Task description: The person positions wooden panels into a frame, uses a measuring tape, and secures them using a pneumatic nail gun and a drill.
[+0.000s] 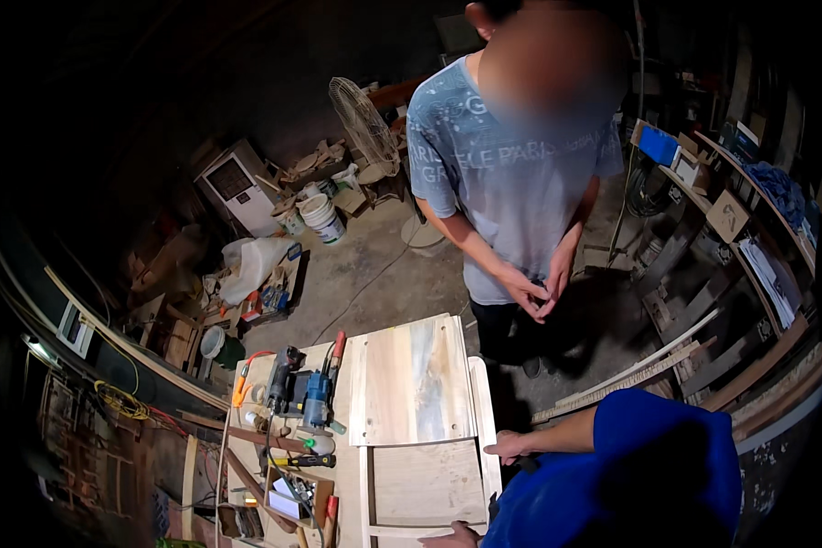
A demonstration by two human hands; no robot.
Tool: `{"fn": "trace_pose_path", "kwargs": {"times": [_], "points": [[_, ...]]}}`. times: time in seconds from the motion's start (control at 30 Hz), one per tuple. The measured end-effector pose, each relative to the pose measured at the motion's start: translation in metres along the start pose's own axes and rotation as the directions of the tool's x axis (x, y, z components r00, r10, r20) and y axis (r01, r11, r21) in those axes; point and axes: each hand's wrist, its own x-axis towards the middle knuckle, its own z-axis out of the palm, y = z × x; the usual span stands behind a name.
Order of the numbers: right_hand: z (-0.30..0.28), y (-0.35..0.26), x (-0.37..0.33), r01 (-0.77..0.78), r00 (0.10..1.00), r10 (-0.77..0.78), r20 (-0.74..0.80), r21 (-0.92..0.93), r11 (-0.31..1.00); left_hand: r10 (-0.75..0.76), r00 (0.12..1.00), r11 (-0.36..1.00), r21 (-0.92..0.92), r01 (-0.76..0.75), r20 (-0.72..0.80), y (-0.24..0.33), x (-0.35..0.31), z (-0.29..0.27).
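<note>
Neither my left hand nor my right hand shows in the head view. Below centre, a flat wooden board point(416, 379) lies over a wooden frame point(364, 489) on a worktable. A person in a blue shirt point(557, 493) leans in from the lower right. One hand point(510, 446) of that person rests at the frame's right edge, by a pale rounded strip point(486, 411). Their other hand point(455, 536) is at the frame's lower rail, partly cut off by the picture's edge. Another person in a grey-blue T-shirt point(521, 183) stands beyond the table, hands point(541, 290) together in front.
Power tools point(316, 398), a yellow-and-black hand tool point(303, 461) and an open box of small parts point(294, 498) crowd the table's left side. A pedestal fan point(365, 123) and a white bucket point(321, 219) stand farther back. Timber strips point(630, 374) and shelving fill the right.
</note>
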Motion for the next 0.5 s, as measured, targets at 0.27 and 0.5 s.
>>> {"fn": "trace_pose_path", "kwargs": {"times": [0.27,0.5], "points": [[-0.006,0.008,-0.010,0.020,0.999,-0.020,-0.028,-0.004,1.000,0.050,0.999,0.999,-0.003,-0.050,0.001,-0.026,-0.002,0.006],[0.020,-0.033,0.005,0.016,0.994,-0.002,0.106,-0.128,0.992,0.154,0.985,0.983,0.110,-0.145,-0.076,-0.033,0.043,0.011]]}}
